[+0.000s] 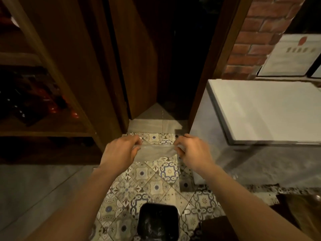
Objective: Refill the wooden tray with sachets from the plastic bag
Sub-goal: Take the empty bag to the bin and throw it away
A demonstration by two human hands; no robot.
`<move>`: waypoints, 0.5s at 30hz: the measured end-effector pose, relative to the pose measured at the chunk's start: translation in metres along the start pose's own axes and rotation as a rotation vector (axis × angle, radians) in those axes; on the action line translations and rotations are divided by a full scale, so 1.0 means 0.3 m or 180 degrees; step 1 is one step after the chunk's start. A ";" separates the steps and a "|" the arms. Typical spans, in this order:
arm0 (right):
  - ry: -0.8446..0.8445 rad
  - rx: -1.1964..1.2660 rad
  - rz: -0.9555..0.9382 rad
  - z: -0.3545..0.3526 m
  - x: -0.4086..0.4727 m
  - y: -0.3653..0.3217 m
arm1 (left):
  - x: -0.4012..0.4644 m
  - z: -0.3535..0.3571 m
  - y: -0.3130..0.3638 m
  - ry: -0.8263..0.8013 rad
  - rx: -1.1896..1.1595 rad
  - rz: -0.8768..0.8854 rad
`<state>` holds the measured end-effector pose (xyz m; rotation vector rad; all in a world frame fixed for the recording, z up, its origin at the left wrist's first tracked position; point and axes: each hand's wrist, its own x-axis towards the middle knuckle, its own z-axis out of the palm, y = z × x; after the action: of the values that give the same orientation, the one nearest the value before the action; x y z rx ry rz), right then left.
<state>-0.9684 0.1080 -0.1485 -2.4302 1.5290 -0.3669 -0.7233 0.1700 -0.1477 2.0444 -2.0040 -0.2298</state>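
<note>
Plastic bag: clear, limp, apparently empty, stretched flat between left hand and right hand, each grip pinched shut on one end; no legible writing.

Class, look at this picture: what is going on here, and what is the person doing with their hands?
A person stands over a patterned tile floor and holds a clear plastic bag stretched between both hands. The left hand pinches one end and the right hand pinches the other. The bag looks flat; no sachets can be made out in it. A black bin sits on the floor below. No wooden tray is in view.
</note>
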 end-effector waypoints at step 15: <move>-0.0698 0.0050 0.0580 0.582 -0.284 0.160 | -0.205 0.638 -0.167 -0.0763 -0.0181 -0.0007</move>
<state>-0.9855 0.1778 -0.3355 -2.2112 1.6241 -0.0738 -0.7345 0.2164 -0.3493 2.0677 -2.1033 -0.5496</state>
